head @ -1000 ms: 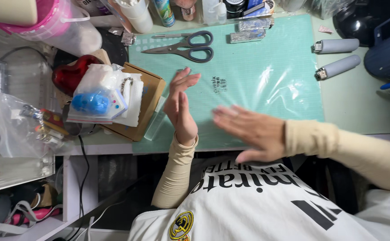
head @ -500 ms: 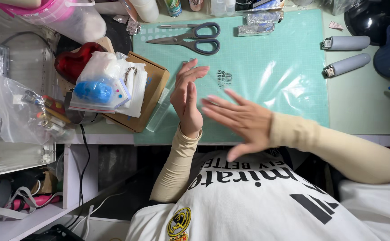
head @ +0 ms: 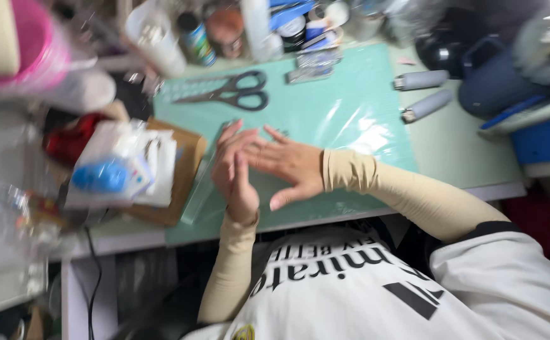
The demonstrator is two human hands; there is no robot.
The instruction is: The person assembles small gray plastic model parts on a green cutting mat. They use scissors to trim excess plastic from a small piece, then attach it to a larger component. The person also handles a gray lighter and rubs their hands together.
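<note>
My left hand stands on its edge over the green cutting mat, fingers pointing away from me, holding nothing. My right hand reaches across from the right, palm down with fingers spread, and its fingertips touch the left hand's palm. Both sleeves are beige. Black-handled scissors lie on the mat just beyond the hands. The frame is blurred by motion.
Left of the hands, a clear packet with a blue object lies on a brown board. Two grey cylinders lie at the mat's right edge. Bottles and jars line the back. Blue containers stand at the right.
My right hand has slid left across the mat until it meets the left hand. The left hand stayed about where it was. The view has shifted and blurred.
</note>
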